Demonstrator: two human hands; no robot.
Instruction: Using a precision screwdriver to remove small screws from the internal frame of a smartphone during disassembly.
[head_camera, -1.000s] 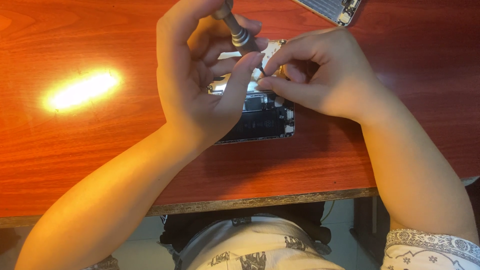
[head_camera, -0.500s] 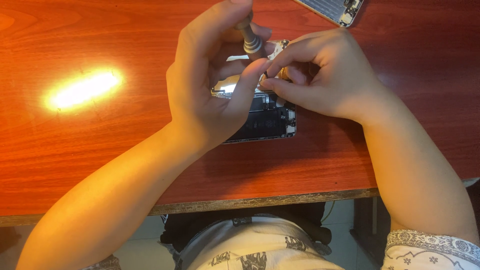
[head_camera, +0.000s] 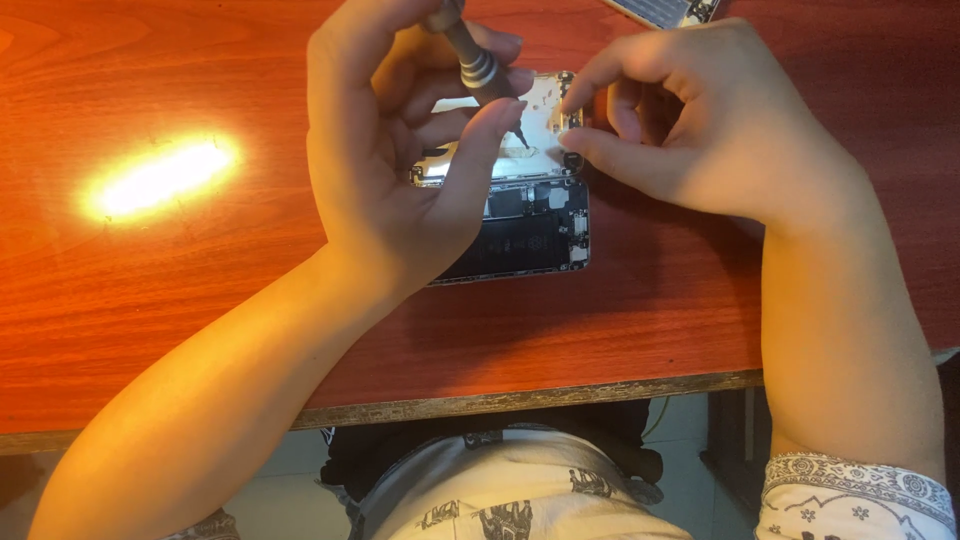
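The left hand (head_camera: 390, 170) has shifted its hold on the grey screwdriver (head_camera: 478, 62), fingers closed around it, its tip now down inside the opened phone (head_camera: 520, 215) on the desk (head_camera: 200, 300). The right hand (head_camera: 720, 130), earlier pinched tight, steadies the phone's top edge with narrowed fingers.

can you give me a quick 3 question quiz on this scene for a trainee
1. True or false: the left hand holds a screwdriver.
2. What does the screwdriver tip point down at? A) the opened phone B) a mug C) the bright light patch
3. Fill in: the right hand pinches at the phone's ____ edge, on the wooden table.

Key: 1 true; 2 A; 3 right.
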